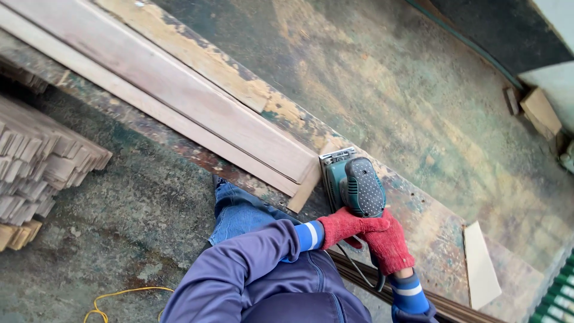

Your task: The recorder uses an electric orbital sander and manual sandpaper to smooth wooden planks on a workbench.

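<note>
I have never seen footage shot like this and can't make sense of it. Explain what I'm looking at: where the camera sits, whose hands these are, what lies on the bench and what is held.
There is one picture, taken by a camera worn on a person's head and looking straight down. The blue sleeves and red gloves at the bottom belong to that person. No machine arm is involved.

The left hand and the right hand meet at the rear of a green and dark grey electric sander, gripping it together. Its cable trails down toward the body.

The sander sits on a worn, paint-stained workbench, at the end of a long pale wooden plank that runs away to the upper left. A small pale board lies to the right.

Below, on the floor, are a stack of wooden slats and a yellow cord.
</note>
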